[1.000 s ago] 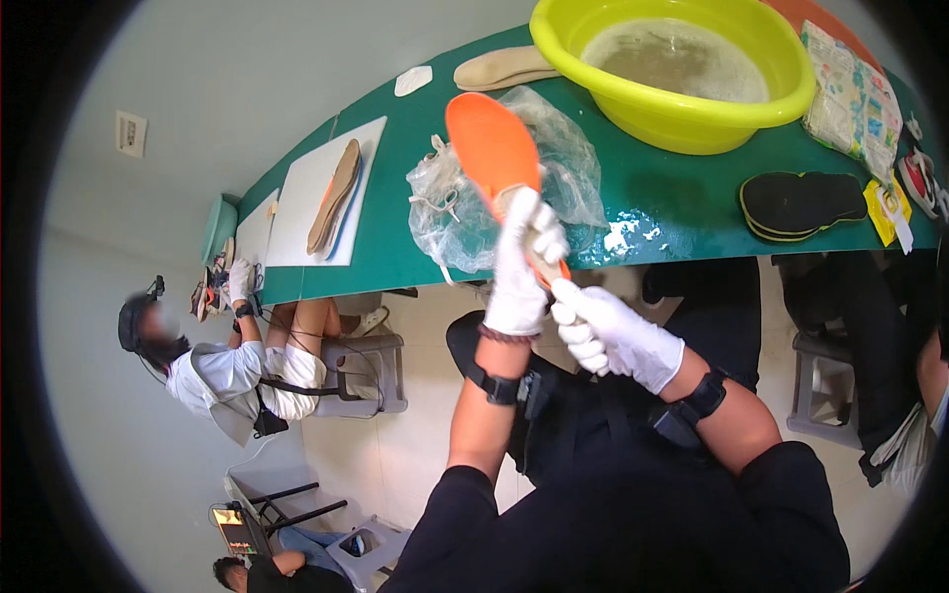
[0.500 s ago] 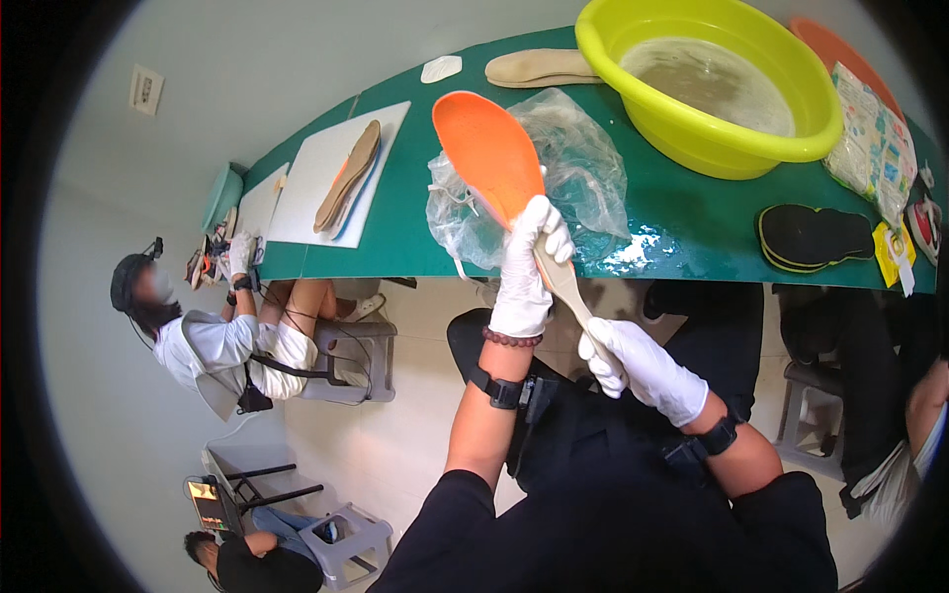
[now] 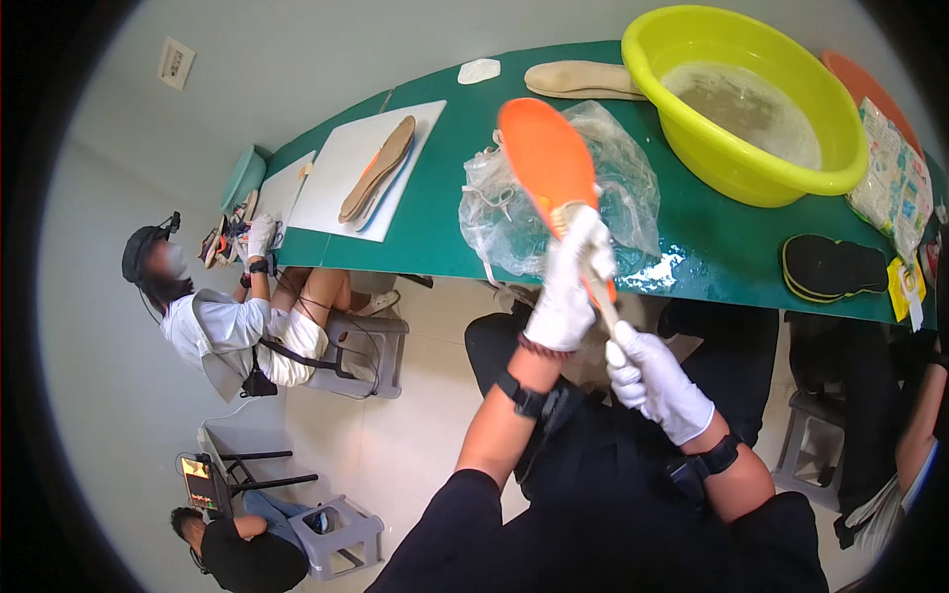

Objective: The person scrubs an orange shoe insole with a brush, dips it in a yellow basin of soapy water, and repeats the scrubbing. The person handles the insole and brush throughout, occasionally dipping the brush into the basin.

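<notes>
An orange insole point(image 3: 547, 156) is held up over the table's near edge by my white-gloved left hand point(image 3: 571, 282), whose fingers close around its lower part. In my gloved right hand point(image 3: 657, 383) is the pale wooden handle of a brush point(image 3: 601, 300). Its light-coloured head lies against the insole's face just above my left fingers, partly hidden by them. Behind the insole, a crumpled clear plastic bag point(image 3: 633, 193) spreads on the green table point(image 3: 712, 237).
A yellow-green basin point(image 3: 840, 183) of cloudy water stands back right, near a black sole-shaped pad point(image 3: 835, 269) and a plastic package point(image 3: 890, 178). Beige insoles point(image 3: 583, 79) lie behind. Leftward, a white board point(image 3: 331, 163) bears stacked insoles point(image 3: 381, 168); a co-worker point(image 3: 213, 326) sits beyond.
The view has swung left, so the scene sits further right. The insole has tilted slightly, and the brush head now shows on its face above my left fingers. Both hands keep their grips.
</notes>
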{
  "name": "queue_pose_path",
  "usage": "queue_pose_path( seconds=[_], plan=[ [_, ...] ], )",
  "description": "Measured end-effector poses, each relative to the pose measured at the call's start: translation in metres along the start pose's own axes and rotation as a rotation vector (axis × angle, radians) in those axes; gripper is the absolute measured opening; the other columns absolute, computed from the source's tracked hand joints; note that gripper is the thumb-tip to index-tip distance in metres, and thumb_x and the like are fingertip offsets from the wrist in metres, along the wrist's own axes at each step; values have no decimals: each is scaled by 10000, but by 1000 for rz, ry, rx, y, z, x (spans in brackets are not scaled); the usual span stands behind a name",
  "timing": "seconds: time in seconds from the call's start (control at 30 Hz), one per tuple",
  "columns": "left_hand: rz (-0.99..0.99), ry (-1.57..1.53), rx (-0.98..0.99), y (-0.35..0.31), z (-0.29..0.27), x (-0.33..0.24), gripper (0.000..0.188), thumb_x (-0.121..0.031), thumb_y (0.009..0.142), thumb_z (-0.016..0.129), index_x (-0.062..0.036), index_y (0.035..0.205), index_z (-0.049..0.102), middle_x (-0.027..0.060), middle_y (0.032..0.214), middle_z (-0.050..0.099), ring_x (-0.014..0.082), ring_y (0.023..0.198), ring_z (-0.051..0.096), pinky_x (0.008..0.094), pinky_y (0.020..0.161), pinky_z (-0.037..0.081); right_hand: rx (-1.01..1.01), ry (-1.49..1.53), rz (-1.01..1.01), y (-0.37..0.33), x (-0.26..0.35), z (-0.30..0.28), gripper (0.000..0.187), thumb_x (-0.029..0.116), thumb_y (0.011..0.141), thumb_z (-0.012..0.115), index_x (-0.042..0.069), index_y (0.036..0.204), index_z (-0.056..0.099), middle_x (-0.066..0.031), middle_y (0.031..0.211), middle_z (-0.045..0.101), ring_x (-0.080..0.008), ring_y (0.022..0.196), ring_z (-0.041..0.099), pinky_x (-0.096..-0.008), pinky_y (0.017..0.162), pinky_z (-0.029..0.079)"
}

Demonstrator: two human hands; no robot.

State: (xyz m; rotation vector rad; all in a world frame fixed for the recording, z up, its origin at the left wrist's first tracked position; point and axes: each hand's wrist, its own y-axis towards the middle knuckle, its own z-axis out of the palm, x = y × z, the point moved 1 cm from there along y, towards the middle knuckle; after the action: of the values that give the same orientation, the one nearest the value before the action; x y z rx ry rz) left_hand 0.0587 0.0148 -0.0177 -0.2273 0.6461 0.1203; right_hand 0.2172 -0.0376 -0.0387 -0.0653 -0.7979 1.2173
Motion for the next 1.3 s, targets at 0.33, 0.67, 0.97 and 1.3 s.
queue_pose_path(
  seconds=[0.33, 0.67, 0.97, 1.3],
  plan=[
    [189, 48, -21, 7, -3, -21, 482, -209, 913, 645, -107, 1341, 447, -18, 726, 527, 67, 520, 456, 229, 471, 403, 4, 39, 120, -1, -20, 11, 457, 512, 985, 443, 150, 706, 449, 74, 523, 290, -54, 382, 214, -220, 356, 168],
    [142, 83, -60, -16, 6, -8, 485, -217, 917, 642, -132, 1349, 439, -24, 695, 501, 65, 481, 440, 217, 436, 401, -19, -65, 107, 0, -14, 8, 482, 534, 970, 467, 154, 673, 458, 97, 524, 299, -35, 396, 225, -205, 367, 170],
    [-6, 171, -92, -18, 8, 12, 437, -141, 934, 580, -110, 1345, 438, -28, 699, 479, 63, 509, 446, 215, 462, 407, -201, -191, 28, 13, 1, 9, 508, 557, 974, 431, 158, 660, 416, 78, 510, 287, -47, 386, 209, -229, 363, 147],
    [-3, -10, -8, -5, -1, 4, 451, -332, 946, 584, -126, 1325, 455, 2, 735, 559, 91, 531, 520, 244, 464, 452, -111, -178, -26, 17, 1, 2, 529, 573, 968, 429, 154, 646, 412, 78, 503, 284, -55, 375, 212, -232, 359, 151]
  ],
)
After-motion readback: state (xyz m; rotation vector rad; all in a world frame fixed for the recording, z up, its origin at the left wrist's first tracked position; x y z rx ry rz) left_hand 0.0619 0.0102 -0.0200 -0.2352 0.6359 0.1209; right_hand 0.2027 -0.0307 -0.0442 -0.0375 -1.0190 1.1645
